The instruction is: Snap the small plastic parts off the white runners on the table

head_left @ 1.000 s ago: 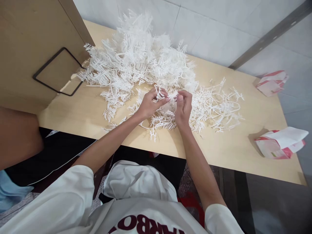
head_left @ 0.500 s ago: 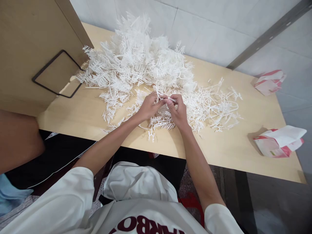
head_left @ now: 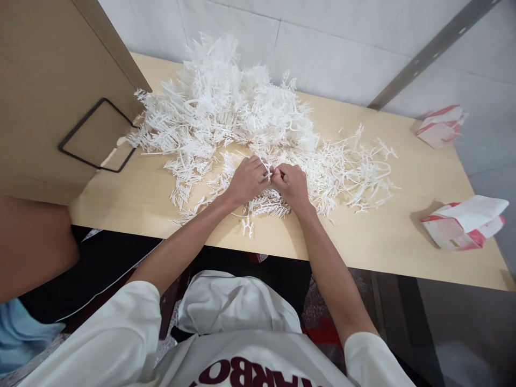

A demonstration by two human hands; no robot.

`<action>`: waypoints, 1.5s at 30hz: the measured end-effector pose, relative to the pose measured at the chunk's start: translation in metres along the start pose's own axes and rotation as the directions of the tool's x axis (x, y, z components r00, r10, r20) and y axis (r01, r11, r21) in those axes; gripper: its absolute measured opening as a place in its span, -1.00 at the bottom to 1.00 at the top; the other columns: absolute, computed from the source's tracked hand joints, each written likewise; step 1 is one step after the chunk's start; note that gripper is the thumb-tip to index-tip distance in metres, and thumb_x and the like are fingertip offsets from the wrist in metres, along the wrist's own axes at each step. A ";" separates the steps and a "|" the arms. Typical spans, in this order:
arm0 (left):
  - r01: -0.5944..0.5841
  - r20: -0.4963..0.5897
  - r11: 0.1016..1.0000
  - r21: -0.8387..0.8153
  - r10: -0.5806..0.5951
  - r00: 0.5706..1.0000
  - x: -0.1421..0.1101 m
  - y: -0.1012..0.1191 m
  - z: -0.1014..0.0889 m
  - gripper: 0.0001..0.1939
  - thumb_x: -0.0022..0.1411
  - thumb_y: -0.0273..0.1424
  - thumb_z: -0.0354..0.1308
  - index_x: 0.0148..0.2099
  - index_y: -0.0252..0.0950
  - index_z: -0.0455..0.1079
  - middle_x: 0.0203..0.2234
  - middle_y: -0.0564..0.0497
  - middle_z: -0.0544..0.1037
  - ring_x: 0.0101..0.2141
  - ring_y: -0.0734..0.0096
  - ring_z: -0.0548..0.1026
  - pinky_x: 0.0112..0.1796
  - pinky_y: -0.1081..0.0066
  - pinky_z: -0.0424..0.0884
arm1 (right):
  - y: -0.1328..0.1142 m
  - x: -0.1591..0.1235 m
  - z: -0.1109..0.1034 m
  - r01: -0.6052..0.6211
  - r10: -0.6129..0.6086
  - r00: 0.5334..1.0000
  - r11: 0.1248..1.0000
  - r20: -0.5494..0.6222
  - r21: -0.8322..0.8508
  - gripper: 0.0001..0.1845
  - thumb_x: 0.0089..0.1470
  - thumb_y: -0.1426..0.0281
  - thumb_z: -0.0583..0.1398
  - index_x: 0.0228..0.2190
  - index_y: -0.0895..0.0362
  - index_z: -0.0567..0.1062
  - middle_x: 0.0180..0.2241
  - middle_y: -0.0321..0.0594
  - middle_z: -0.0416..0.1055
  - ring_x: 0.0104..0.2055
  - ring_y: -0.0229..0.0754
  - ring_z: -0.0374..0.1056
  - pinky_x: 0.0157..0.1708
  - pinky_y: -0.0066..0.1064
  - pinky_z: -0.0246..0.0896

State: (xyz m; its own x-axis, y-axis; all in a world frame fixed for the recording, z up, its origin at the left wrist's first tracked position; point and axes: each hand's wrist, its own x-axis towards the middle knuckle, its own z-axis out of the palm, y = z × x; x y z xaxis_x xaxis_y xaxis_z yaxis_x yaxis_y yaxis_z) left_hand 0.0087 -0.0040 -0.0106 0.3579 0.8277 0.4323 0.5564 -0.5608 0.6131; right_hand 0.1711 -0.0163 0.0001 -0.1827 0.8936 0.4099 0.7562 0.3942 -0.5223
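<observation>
A large heap of white branched plastic pieces (head_left: 242, 102), like moulding sprues with thin prongs, covers the middle of the table. At its near side my left hand (head_left: 250, 180) is closed on a small white branched piece (head_left: 266, 167), part of which sticks up by the fingers. Right against it, my right hand (head_left: 291, 185) is closed too, with thumb and fingers pinched together. Whatever the right fingers hold is hidden. Loose white pieces lie under and around both hands.
At the left stands a brown board (head_left: 60, 97) with a black wire loop (head_left: 99, 134) at its lower edge. Two red-and-white paper packets (head_left: 463, 223) sit on the right of the wooden table (head_left: 363, 242). Another person's bare limb (head_left: 36, 247) shows at the left edge.
Both hands have closed in tighter, and the thin white prongs that showed between the right fingers are now out of sight. The view has shifted slightly.
</observation>
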 end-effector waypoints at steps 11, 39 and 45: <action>0.083 -0.142 0.961 -0.265 -0.124 0.982 0.003 -0.002 -0.010 -0.67 0.31 -0.10 0.03 -0.18 -0.23 0.46 -0.24 -0.03 0.58 -0.19 0.30 0.46 -0.09 0.31 0.30 | 0.000 -0.002 0.004 0.006 0.047 0.972 0.974 -0.230 0.225 -0.67 0.25 0.14 0.05 -0.09 0.03 0.46 -0.08 -0.16 0.47 -0.08 -0.14 0.35 -0.06 -0.25 0.20; 0.260 -0.057 0.772 -0.580 -0.357 0.932 0.002 -0.002 -0.003 -0.65 0.21 -0.04 0.15 -0.21 -0.22 0.36 -0.44 0.07 0.43 -0.43 0.49 0.35 -0.34 0.43 0.29 | -0.006 0.002 0.004 -0.062 0.150 0.953 0.948 -0.263 0.312 -0.54 0.16 -0.06 0.08 -0.16 0.01 0.48 -0.10 -0.17 0.47 -0.01 -0.12 0.34 0.00 -0.23 0.17; 0.179 -0.018 0.884 -0.432 -0.207 0.978 -0.002 0.002 -0.003 -0.64 0.27 -0.02 0.04 -0.19 -0.23 0.33 -0.29 -0.01 0.50 -0.28 0.38 0.42 -0.19 0.37 0.32 | -0.006 0.001 0.003 -0.016 0.016 1.000 0.987 -0.002 0.158 -0.50 0.18 -0.08 0.00 -0.26 0.02 0.50 -0.25 -0.24 0.52 -0.13 -0.12 0.36 -0.01 -0.20 0.04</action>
State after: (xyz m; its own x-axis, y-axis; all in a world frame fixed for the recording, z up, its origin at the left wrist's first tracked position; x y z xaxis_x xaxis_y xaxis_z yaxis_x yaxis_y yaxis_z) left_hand 0.0069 -0.0067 -0.0078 0.2215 0.9252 0.3082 0.2319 -0.3569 0.9049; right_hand 0.1646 -0.0170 0.0014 -0.1690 0.8995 0.4029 0.6499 0.4090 -0.6406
